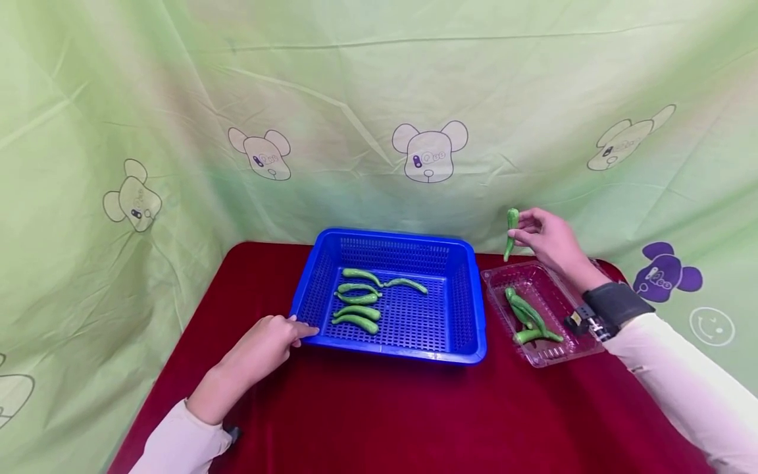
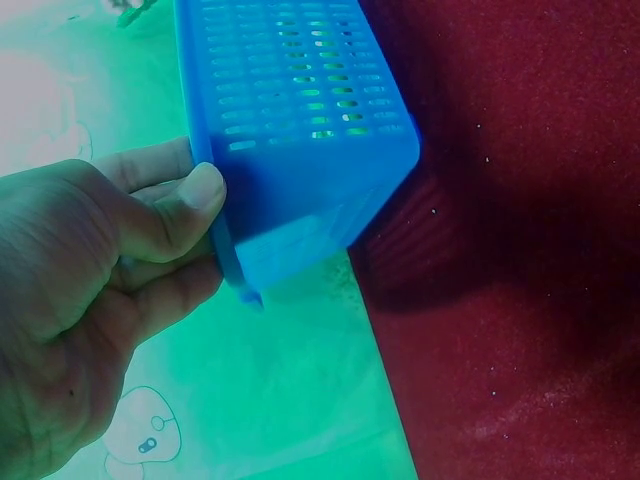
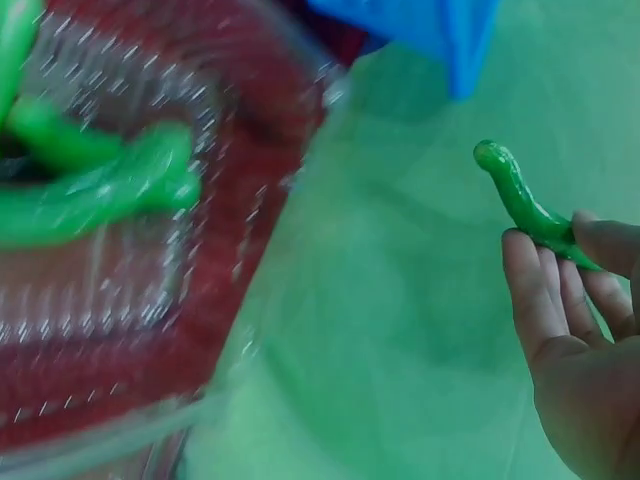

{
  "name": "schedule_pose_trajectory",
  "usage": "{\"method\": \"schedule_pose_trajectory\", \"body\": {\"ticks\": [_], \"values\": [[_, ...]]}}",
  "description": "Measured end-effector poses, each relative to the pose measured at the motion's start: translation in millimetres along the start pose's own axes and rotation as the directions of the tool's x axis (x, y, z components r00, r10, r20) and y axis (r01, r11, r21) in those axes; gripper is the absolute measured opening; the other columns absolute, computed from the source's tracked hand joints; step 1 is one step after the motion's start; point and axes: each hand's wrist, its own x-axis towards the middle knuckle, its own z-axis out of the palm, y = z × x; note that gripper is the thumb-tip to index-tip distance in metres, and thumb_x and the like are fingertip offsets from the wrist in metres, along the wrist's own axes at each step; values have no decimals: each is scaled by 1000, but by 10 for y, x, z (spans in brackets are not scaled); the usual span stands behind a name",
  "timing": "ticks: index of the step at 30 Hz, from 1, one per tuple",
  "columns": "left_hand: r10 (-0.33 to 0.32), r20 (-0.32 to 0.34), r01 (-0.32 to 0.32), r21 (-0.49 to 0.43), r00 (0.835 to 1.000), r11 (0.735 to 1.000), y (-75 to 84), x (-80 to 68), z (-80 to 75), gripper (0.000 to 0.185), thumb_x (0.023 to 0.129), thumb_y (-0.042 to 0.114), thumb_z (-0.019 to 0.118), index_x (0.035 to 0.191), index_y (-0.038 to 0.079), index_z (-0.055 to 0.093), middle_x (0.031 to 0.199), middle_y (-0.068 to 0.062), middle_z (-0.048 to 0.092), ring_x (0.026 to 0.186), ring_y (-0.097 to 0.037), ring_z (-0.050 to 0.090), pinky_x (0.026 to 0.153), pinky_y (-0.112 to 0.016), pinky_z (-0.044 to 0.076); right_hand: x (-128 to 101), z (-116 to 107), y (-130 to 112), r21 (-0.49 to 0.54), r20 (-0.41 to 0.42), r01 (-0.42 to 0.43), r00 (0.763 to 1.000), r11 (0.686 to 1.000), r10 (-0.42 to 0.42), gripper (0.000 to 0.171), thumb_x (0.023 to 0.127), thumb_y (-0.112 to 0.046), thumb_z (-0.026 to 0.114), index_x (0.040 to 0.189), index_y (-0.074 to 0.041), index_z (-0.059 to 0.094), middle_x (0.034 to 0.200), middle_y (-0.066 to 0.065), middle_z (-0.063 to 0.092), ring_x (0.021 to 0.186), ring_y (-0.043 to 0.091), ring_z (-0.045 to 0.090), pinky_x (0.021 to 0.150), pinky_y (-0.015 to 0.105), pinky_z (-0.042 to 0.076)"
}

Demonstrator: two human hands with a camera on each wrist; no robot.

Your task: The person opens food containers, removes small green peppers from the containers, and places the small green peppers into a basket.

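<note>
1. As seen from the head camera, the right hand (image 1: 547,238) pinches a small curved green pepper (image 1: 511,232) upright in the air, above the far end of a clear plastic clamshell tray (image 1: 556,352) holding more peppers. The left hand (image 1: 266,343) grips the near-left rim of a blue perforated plastic basket (image 1: 462,316) on the red cloth surface (image 1: 379,415).
2. Left wrist: thumb and curled fingers (image 2: 185,195) clamp the basket's rim.
3. Right wrist: fingers (image 3: 530,300) mostly extended, pepper held at its stem end by the fingertips.

Blue basket (image 1: 391,342), green peppers (image 1: 358,313) — red tablecloth (image 1: 379,415), bear-patterned green backdrop (image 1: 379,99).
</note>
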Motion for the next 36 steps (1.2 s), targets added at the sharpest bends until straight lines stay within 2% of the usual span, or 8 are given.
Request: {"method": "schedule_pose_trajectory", "body": {"ticks": [1, 5, 9, 13, 21, 25, 29, 36], "values": [[-1, 0, 1, 1, 1000, 1000, 1, -1, 0, 47, 75, -19, 65, 111, 8, 81, 80, 1, 78, 77, -12, 76, 74, -29, 64, 17, 24, -31, 36, -3, -2, 1000, 999, 3, 43, 99, -13, 67, 130, 13, 53, 121, 35, 63, 81, -5, 66, 72, 10, 57], [-3, -3, 3, -1, 1000, 1000, 3, 1, 2, 48, 75, -19, 65, 112, 8, 80, 80, 1, 77, 74, -11, 74, 71, -27, 63, 77, 161, -177, 121, 12, -8, 1000, 993, 7, 44, 99, -12, 67, 132, 13, 52, 123, 34, 61, 81, -11, 64, 76, 12, 59], [-6, -4, 6, 2, 1000, 1000, 2, -8, 11, 48, 75, -18, 65, 112, 9, 80, 79, 1, 77, 73, -10, 73, 69, -27, 62, 140, 328, -337, 171, 47, -17, 999, 985, 9, 45, 98, -9, 67, 134, 13, 51, 125, 32, 60, 83, -9, 63, 78, 13, 59], [-9, -4, 9, 5, 1000, 1000, -2, -20, 19, 47, 75, -18, 65, 111, 9, 81, 79, 1, 77, 72, -10, 72, 69, -26, 62, 227, 503, -490, 184, 63, 2, 998, 983, -14, 43, 97, -8, 68, 132, 12, 53, 122, 29, 62, 84, -1, 66, 78, 16, 60], [-4, -9, 4, 9, 1000, 1000, -4, -14, 7, 48, 75, -19, 65, 111, 9, 81, 79, 2, 76, 74, -11, 73, 69, -26, 62, 395, 888, -738, 49, 119, 67, 990, 997, -72, 35, 95, -9, 71, 125, 5, 62, 118, 24, 69, 105, 32, 69, 91, 36, 61], [-10, -8, 10, 11, 1000, 1000, -8, -18, 11, 48, 75, -18, 64, 111, 9, 81, 77, 3, 75, 73, -10, 72, 68, -25, 61, 452, 1112, -826, 28, 173, 98, 980, 995, -101, 33, 93, -8, 73, 123, 4, 65, 114, 23, 72, 105, 34, 70, 94, 42, 60], [-15, -9, 15, 9, 1000, 1000, -13, -17, 19, 48, 76, -19, 64, 111, 10, 81, 77, 3, 75, 73, -10, 72, 68, -25, 61, 479, 1329, -904, -8, 220, 160, 963, 987, -155, 30, 89, -7, 75, 117, 4, 69, 106, 20, 74, 98, 32, 71, 91, 43, 60], [-8, -11, 8, 7, 1000, 1000, -6, -1, 17, 48, 76, -19, 64, 111, 10, 81, 76, 3, 74, 75, -11, 73, 69, -25, 62, 414, 1639, -986, -188, 368, 295, 906, 937, -211, 23, 84, -6, 79, 105, 0, 70, 95, 13, 74, 92, 27, 71, 87, 39, 60]]}}
